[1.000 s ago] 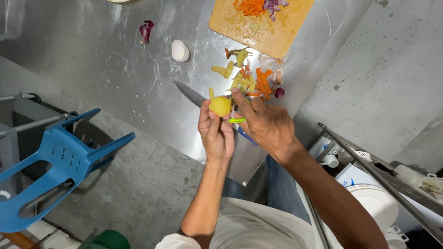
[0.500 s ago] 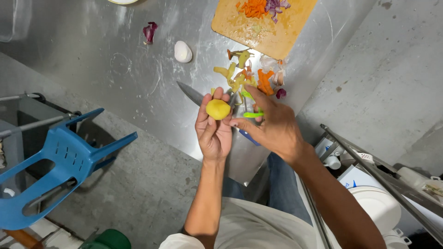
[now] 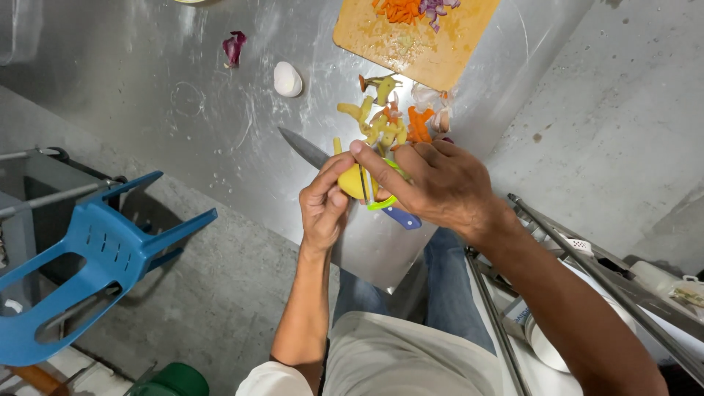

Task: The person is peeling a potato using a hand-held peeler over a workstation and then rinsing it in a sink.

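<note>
Head cam, looking down; steel worktop (image 3: 183,117) fills upper left and centre of frame.

L hand (image 3: 323,205) at frame centre, fingers curled round a small yellow potato (image 3: 352,180), thumb up along its left side; potato held in the air just above the worktop's near edge.

R hand (image 3: 440,183) just right of it, fingers closed on a green peeler (image 3: 383,199); index finger stretched out over the top of the potato; peeler blade lies against the potato's right face.

Kitchen knife (image 3: 312,152) flat on the worktop directly behind the hands; blade tip toward upper left, blue handle (image 3: 402,218) showing below the R hand.

Pile of yellow and orange peelings (image 3: 389,121) just above the hands; wooden cutting board (image 3: 418,48) at top centre w/ chopped orange and purple bits; white lump (image 3: 287,78) and purple onion scrap (image 3: 235,48) further left, well apart.

Blue plastic chair (image 3: 95,257) at lower left, on the floor.
</note>
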